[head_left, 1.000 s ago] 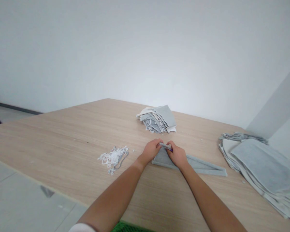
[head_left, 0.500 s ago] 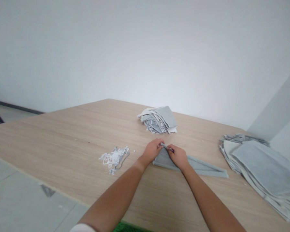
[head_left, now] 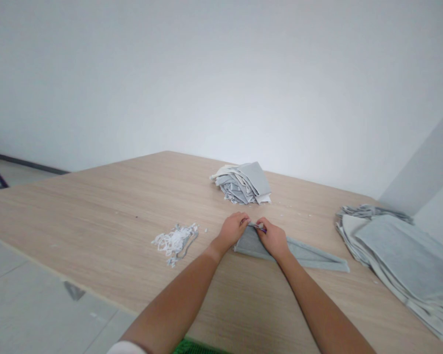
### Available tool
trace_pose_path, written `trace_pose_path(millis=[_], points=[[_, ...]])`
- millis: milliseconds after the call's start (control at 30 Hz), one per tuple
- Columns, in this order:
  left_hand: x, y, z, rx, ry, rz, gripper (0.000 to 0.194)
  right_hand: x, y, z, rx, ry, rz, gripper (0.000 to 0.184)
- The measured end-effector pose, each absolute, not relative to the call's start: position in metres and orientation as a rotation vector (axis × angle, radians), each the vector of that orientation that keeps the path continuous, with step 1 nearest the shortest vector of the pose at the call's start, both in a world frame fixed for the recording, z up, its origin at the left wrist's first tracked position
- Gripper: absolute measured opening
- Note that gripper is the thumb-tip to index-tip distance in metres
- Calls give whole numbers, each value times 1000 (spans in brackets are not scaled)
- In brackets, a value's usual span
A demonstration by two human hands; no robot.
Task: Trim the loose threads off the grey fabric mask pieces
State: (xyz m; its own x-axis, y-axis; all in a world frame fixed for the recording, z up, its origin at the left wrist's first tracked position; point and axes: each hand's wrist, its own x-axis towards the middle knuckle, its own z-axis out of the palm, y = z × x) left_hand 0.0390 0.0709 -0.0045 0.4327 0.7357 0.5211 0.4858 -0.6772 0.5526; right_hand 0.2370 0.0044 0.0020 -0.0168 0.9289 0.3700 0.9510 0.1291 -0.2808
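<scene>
A grey piece of cloth (head_left: 310,255), long and tapering, lies on the wooden table in front of me. My left hand (head_left: 233,231) is closed, pinching the cloth's upper edge at its left end. Close to its right, my right hand (head_left: 273,238) is closed around a small, thin tool (head_left: 265,230) with a purple part, at that same edge. Fingers cover most of this tool, so its kind is unclear. A bit of pale material shows at the right fingertips.
White and grey trimmings (head_left: 175,241) lie left of my hands. A stack of folded grey and cream cloths (head_left: 249,182) stands behind them. More grey cloth pieces (head_left: 406,250) pile up at the right. Something green (head_left: 199,346) shows below the table's (head_left: 96,211) near edge.
My right fingers have shifted slightly at the cloth edge, and the strip between the hands looks less visible. A pale bit now shows at the right fingertips. Both hands stay closed.
</scene>
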Motion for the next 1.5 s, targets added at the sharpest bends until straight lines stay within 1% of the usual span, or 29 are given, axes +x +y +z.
trace_pose_path(millis=[100,233,533,733,1100,1233,1400,1500], points=[[38,68,-3,2364,1059,1103,17,237,4,4,-1810,-1950,-80,18],[38,66,-2,2376,1061,1096,27,236,2,5,-1814,-1942,-65,20],[37,67,1,2420,1071,1139,14,236,1,6,-1805,-1927,-49,19],[37,61,7,2433,1001,1136,21,233,-1,9,-1807,-1917,-31,18],[37,59,13,2423,1013,1126,19,232,-3,11,-1823,-1880,-19,18],[37,59,11,2375,1053,1104,21,231,-2,9,-1793,-1883,-5,18],[36,57,11,2315,1057,1065,25,230,-1,8,-1807,-1927,-7,24],[36,57,11,2266,1065,1043,26,231,-1,8,-1834,-1922,-35,22]])
